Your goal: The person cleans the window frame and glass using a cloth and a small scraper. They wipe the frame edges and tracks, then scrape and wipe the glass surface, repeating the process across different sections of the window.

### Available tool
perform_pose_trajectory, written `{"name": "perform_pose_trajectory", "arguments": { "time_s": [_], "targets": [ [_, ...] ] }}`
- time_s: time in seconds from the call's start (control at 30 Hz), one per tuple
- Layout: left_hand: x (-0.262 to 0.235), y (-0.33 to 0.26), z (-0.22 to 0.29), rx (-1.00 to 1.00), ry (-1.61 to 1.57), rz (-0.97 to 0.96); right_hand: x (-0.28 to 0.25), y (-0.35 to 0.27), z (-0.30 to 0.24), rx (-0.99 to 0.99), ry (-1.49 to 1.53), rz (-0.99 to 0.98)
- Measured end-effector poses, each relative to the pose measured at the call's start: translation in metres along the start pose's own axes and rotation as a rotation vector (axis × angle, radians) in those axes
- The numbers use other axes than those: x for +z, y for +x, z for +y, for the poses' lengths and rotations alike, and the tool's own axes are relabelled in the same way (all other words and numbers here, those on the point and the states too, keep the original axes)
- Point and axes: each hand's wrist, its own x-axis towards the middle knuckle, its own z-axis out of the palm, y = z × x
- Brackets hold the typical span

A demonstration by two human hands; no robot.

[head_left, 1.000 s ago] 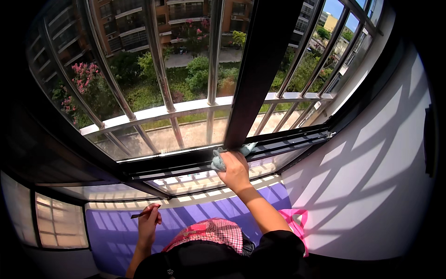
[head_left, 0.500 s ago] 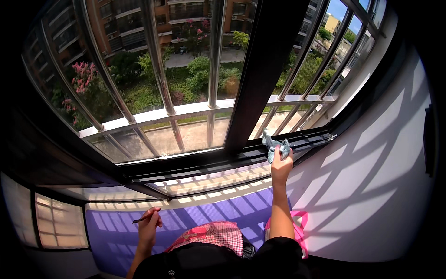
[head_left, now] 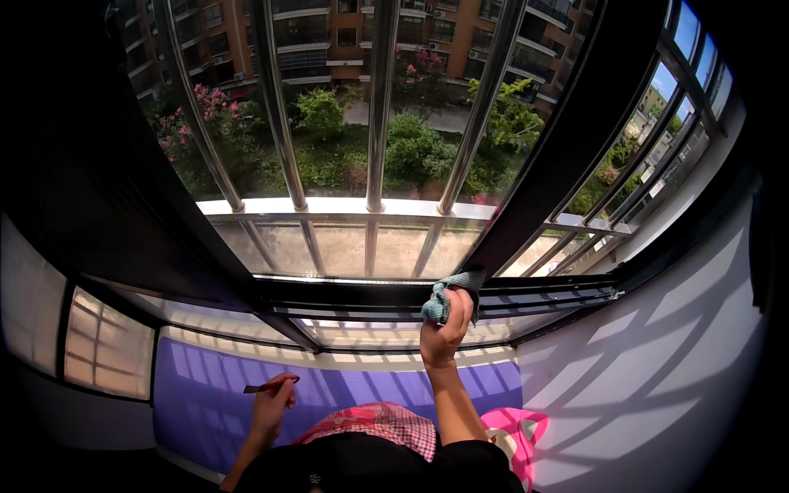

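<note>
My right hand [head_left: 447, 330] is closed round a crumpled grey-green cloth [head_left: 440, 302]. It presses the cloth against the black window frame [head_left: 362, 297], at the foot of the upright bar between the two panes. Part of the cloth is hidden by my fingers. My left hand [head_left: 272, 408] is low and to the left, over the purple mat, apart from the window. Between its closed fingers is a thin, dark, flat-ended stick-like tool [head_left: 261, 388], pointing left; its exact kind cannot be made out.
Beyond the glass stand metal security bars [head_left: 376, 123]. Below the sill lies a purple mat [head_left: 197, 411] striped with shadows. A pink bag-like item [head_left: 516, 423] rests by my right arm, beside a white wall [head_left: 641, 386]. A checked pink cloth [head_left: 394, 423] covers my front.
My right hand has moved left along the lower window frame with the cloth, to the foot of the upright bar. My left hand keeps its tool. The view has turned leftward.
</note>
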Motion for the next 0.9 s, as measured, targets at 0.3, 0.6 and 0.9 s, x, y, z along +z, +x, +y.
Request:
{"name": "perform_pose_trajectory", "arguments": {
  "time_s": [0.3, 0.6, 0.9],
  "targets": [
    [-0.031, -0.013, -0.007, 0.005, -0.046, 0.141, 0.061, -0.03, -0.072, -0.242, 0.063, -0.398],
    [-0.027, -0.005, 0.004, 0.444, 0.187, 0.205, 0.077, -0.011, -0.078, -0.498, 0.14, -0.62],
    [-0.019, -0.004, 0.049, 0.375, 0.347, -0.077, -0.021, 0.027, 0.047, -0.65, -0.237, -0.388]
  ]
}}
